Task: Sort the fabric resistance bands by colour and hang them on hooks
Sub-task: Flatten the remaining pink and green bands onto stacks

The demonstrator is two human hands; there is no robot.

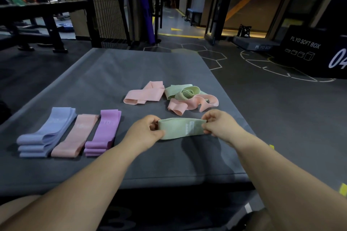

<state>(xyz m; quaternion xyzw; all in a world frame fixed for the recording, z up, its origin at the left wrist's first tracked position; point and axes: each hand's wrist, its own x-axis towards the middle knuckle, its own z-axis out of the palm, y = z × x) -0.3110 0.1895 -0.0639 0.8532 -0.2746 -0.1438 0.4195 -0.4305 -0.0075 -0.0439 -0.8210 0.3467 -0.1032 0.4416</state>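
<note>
the left hand (145, 131) and right hand (218, 124) each pinch an end of a green band (181, 128), flat just above the mat (112, 73). it looks light and limp, best held by its folded ends. sorted stacks (69, 133) lie left; a tangle (187, 99) sits beyond. no hooks show.

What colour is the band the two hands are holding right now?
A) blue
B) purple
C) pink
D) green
D: the left hand and the right hand each pinch one end of a pale green band, held flat just above the grey mat.
</note>
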